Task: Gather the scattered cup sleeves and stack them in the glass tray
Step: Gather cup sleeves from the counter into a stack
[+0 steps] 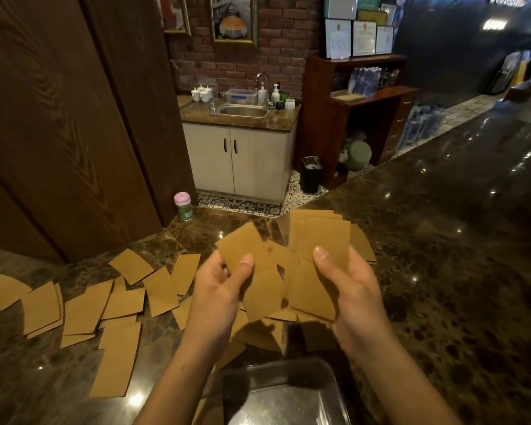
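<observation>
Nearest to the camera, the glass tray (284, 401) sits on the dark marble counter (442, 256), at the bottom middle of the view. No cup sleeve is seen inside it, and the person's two forearms cross above its left and right sides.

Just beyond the tray, both hands are raised over the counter. The left hand (218, 289) pinches a few brown sleeves (242, 245) between thumb and curled fingers; they fan out at different angles. The right hand (354, 289) grips a thicker bunch of sleeves (319, 240), held upright with the thumb on the front. The two bunches overlap in the middle, so it is hard to tell which sleeve belongs to which hand.

More sleeves (258, 332) lie flat under the hands, partly hidden by them, and one small pile (364, 248) lies behind the right hand. To the left, many scattered sleeves (86, 305) overlap each other on the counter.

Farther left, a green jar with a pink lid (183, 207) stands near a wooden panel (59, 133). Far behind are a sink (242, 111), a white cabinet (236, 161), a black bin (311, 174) and a wooden shelf (365, 118).
</observation>
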A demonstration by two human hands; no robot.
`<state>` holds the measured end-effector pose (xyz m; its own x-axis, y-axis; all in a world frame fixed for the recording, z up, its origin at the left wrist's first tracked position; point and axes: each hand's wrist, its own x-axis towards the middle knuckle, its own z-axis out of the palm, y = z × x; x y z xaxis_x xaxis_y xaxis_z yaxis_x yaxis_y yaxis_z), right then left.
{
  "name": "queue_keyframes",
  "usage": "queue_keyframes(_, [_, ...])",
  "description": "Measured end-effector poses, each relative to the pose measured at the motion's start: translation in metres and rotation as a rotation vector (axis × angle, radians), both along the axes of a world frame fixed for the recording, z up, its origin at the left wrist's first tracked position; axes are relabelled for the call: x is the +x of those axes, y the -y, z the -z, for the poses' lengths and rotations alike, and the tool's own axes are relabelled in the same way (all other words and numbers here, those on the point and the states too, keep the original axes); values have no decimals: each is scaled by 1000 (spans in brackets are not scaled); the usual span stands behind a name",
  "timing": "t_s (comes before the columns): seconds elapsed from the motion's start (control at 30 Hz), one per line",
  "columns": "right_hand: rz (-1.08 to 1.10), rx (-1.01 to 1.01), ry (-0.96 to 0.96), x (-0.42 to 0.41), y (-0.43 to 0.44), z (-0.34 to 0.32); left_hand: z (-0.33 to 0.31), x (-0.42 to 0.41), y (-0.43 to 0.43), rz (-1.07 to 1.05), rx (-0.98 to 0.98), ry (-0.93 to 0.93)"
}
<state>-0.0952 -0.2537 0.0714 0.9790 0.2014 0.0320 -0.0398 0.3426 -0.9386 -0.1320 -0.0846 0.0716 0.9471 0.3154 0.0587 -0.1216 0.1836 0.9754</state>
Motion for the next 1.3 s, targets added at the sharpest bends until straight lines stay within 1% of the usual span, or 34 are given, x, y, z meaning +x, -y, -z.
queue_keyframes(0.07, [-104,-67,50,-1,-7,2,-1,-3,9,109,4,-18])
queue_keyframes(0.1, [-128,-109,74,-4,-13,6,-1,-4,15,138,-25,-30])
queue_keyframes(0.17, [-112,-206,143,-11,-27,17,0,-4,26,169,-180,-75])
queue_keyframes(0.27, [-42,-443,288,-15,-38,30,0,-7,29,239,-479,-137])
queue_keyframes(0.33, [-39,-577,365,-13,-39,30,2,-10,25,283,-562,-132])
queue_keyframes(0.4, [-43,-640,440,-12,-39,26,3,-11,19,314,-550,-76])
queue_keyframes(0.43, [-31,-610,452,-11,-39,24,2,-11,17,327,-518,-59])
queue_keyframes(0.5, [-72,-537,474,-10,-35,19,0,-11,12,292,-392,-93])
queue_keyframes(0.53, [-145,-567,516,-10,-31,16,2,-10,10,257,-316,-122])
queue_keyframes(0.57, [-253,-643,571,-9,-25,12,4,-8,8,234,-257,-151])
queue_keyframes(0.6, [-381,-721,626,-9,-18,10,6,-8,6,242,-253,-172])
queue_keyframes(0.63, [-486,-784,671,-8,-12,9,9,-8,3,263,-309,-203])
queue_keyframes(0.67, [-533,-832,704,-7,-8,11,10,-9,1,288,-372,-244])
queue_keyframes(0.7, [-520,-870,720,-5,-6,14,12,-10,0,316,-407,-267])
queue_keyframes(0.73, [-487,-894,720,-3,-6,16,14,-11,0,341,-400,-271])
queue_keyframes(0.83, [-444,-925,654,0,-7,19,13,-16,5,359,-234,-261])
queue_keyframes(0.9, [-492,-978,651,-1,-8,18,19,-14,5,322,-166,-269])
queue_keyframes(0.93, [-531,-1009,658,-2,-8,17,23,-13,3,296,-164,-287])
queue_keyframes(0.97, [-552,-1050,681,-3,-10,16,26,-12,2,280,-206,-310])
queue_keyframes(1.03, [-507,-1118,759,-2,-14,19,29,-9,-1,289,-359,-341])
queue_keyframes(1.07, [-470,-1121,777,0,-16,21,31,-7,-2,308,-427,-345])
queue_keyframes(1.13, [-450,-1101,724,3,-18,23,33,-4,-3,329,-462,-343])
queue_keyframes(1.17, [-472,-1070,642,5,-18,24,35,-1,-3,317,-419,-359])
queue_keyframes(1.23, [-517,-977,387,15,-19,29,42,10,-4,266,-287,-396])
queue_keyframes(1.27, [-480,-927,255,24,-19,38,48,17,-5,254,-200,-405])
queue_keyframes(1.3, [-377,-890,139,38,-17,50,56,27,-7,248,-88,-415])
